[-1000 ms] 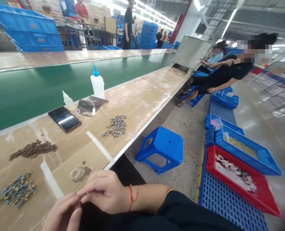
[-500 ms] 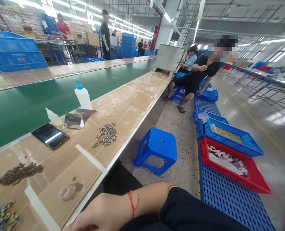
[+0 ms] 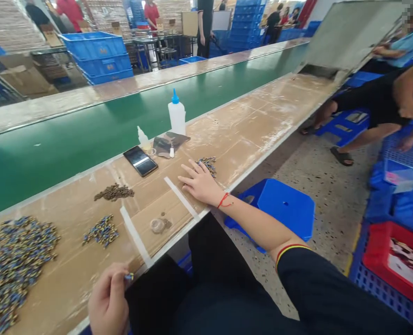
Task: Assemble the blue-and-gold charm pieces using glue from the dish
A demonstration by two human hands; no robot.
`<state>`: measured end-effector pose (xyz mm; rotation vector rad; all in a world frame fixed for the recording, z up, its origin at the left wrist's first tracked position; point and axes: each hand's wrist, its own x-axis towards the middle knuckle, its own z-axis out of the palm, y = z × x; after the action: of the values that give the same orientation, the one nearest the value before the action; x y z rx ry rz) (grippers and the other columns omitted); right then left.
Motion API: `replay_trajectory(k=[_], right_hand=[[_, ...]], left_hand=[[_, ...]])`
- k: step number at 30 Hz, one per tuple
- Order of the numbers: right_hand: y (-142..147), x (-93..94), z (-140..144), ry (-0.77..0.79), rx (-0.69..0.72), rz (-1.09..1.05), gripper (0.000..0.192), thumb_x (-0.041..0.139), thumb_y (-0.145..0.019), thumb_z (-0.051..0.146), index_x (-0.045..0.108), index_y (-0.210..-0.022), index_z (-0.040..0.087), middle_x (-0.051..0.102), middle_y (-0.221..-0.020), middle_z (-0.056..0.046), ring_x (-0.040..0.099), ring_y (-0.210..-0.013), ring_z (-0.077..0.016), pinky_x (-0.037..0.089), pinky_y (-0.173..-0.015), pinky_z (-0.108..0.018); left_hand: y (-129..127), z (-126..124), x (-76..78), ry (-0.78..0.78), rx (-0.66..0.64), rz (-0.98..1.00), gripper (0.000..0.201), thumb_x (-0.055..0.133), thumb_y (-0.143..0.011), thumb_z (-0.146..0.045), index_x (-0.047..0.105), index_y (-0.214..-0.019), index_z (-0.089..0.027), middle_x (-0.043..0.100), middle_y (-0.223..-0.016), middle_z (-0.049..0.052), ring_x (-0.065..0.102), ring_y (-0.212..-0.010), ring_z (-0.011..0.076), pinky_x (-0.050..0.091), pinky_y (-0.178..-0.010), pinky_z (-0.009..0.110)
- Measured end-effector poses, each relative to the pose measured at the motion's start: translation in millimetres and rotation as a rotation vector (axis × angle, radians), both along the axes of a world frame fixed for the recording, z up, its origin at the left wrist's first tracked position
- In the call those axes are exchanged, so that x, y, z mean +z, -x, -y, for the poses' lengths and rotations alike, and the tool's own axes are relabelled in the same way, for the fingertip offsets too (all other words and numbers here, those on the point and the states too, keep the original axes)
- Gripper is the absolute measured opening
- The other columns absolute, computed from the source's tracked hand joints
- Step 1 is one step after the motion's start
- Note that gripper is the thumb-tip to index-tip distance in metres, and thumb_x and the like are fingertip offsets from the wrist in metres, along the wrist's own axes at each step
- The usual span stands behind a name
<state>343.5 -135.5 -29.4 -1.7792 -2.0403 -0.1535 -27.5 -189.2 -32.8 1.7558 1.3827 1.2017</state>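
Since a second ago the right hand [image 3: 201, 182] is reaching out from the near edge of the table [image 3: 248, 135], where it was meeting the left hand, and the camera is swinging left so more of the table is showing.

From the head view, the right hand is lying palm down with its fingers spread, the fingertips touching the small pile of blue-and-gold parts [image 3: 208, 164] near the front edge. The left hand [image 3: 108, 300] is hovering at the near edge, thumb and forefinger pinching one small blue part [image 3: 129, 277].

As a judgement, the work is looking well under way but far from finished: a large heap of blue-and-gold parts [image 3: 12, 265] is sitting at the left end, a smaller cluster [image 3: 102, 230] is lying just beside it, and a mound of brown pieces [image 3: 114, 191] is lying further back, so many pieces are waiting.

The parts are looking tiny, metallic and alike, blue with gold ends; finer detail is too small to tell.

Behind the right hand a phone [image 3: 140, 161], a white bottle with a blue cap [image 3: 177, 114] and a smaller bottle [image 3: 143, 138] are standing along the far edge, beside the green belt [image 3: 70, 139]. A blue stool [image 3: 285, 207] is standing on the floor, and another person is sitting further right.
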Motion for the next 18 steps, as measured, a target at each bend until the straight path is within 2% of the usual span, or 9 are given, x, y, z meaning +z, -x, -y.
replay_trajectory(k=[2, 4, 6, 9, 12, 15, 18], right_hand=[[-8, -7.3, -13, 0.042, 0.079, 0.077, 0.036, 0.056, -0.104, 0.034, 0.074, -0.135, 0.027, 0.053, -0.164, -0.009, 0.033, -0.16, -0.0393, 0.024, -0.128, -0.068], [-15, -14.0, -21, 0.049, 0.072, 0.095, 0.038, 0.053, -0.105, 0.033, 0.073, -0.137, 0.028, 0.054, -0.164, -0.008, 0.033, -0.16, -0.038, 0.02, -0.129, -0.069], [-26, -19.7, -26, 0.053, 0.0, 0.086, 0.039, 0.054, -0.103, 0.032, 0.073, -0.137, 0.03, 0.054, -0.163, -0.007, 0.031, -0.161, -0.0393, 0.015, -0.13, -0.071], [-50, -26.8, -31, 0.077, -0.182, 0.042, 0.042, 0.055, -0.101, 0.033, 0.071, -0.14, 0.032, 0.055, -0.163, -0.005, 0.027, -0.161, -0.044, 0.012, -0.127, -0.077], [-75, -32.0, -34, 0.101, -0.315, -0.015, 0.044, 0.049, -0.103, 0.034, 0.069, -0.142, 0.031, 0.06, -0.158, -0.007, 0.038, -0.153, -0.0451, 0.023, -0.123, -0.076], [-101, -32.0, -35, 0.108, -0.322, -0.038, 0.045, 0.044, -0.105, 0.034, 0.071, -0.14, 0.025, 0.066, -0.151, -0.012, 0.055, -0.14, -0.039, 0.037, -0.12, -0.065], [-132, -26.2, -30, 0.092, -0.33, -0.065, 0.049, 0.042, -0.107, 0.042, 0.069, -0.143, 0.023, 0.066, -0.15, -0.014, 0.058, -0.137, -0.035, 0.037, -0.123, -0.061]], left_hand=[[1, 2, -6.0, -0.008, 0.102, 0.066, 0.049, 0.063, -0.095, -0.063, 0.063, -0.071, -0.021, 0.066, -0.071, 0.004, 0.065, -0.071, 0.0195, 0.052, -0.062, 0.028], [0, 5, -10.1, -0.006, 0.158, 0.118, 0.049, 0.064, -0.094, -0.063, 0.062, -0.071, -0.02, 0.066, -0.072, 0.003, 0.064, -0.072, 0.0185, 0.051, -0.061, 0.027], [-1, 6, -11.4, -0.001, 0.176, 0.132, 0.05, 0.066, -0.093, -0.064, 0.063, -0.071, -0.019, 0.066, -0.073, 0.003, 0.064, -0.071, 0.0176, 0.051, -0.06, 0.026], [-4, 8, -8.6, -0.005, 0.165, 0.103, 0.053, 0.068, -0.091, -0.067, 0.065, -0.069, -0.019, 0.068, -0.072, 0.003, 0.064, -0.069, 0.0166, 0.051, -0.057, 0.024], [-6, 9, -3.2, -0.044, 0.153, 0.1, 0.054, 0.068, -0.091, -0.067, 0.066, -0.068, -0.018, 0.069, -0.07, 0.003, 0.064, -0.065, 0.0154, 0.05, -0.053, 0.022], [-9, 9, 0.1, -0.078, 0.126, 0.098, 0.053, 0.068, -0.093, -0.065, 0.067, -0.065, -0.019, 0.068, -0.067, 0.003, 0.064, -0.061, 0.0144, 0.051, -0.052, 0.021], [-10, 10, -0.4, -0.078, 0.117, 0.102, 0.053, 0.068, -0.092, -0.064, 0.067, -0.065, -0.019, 0.069, -0.066, 0.003, 0.064, -0.061, 0.0147, 0.052, -0.053, 0.022]])
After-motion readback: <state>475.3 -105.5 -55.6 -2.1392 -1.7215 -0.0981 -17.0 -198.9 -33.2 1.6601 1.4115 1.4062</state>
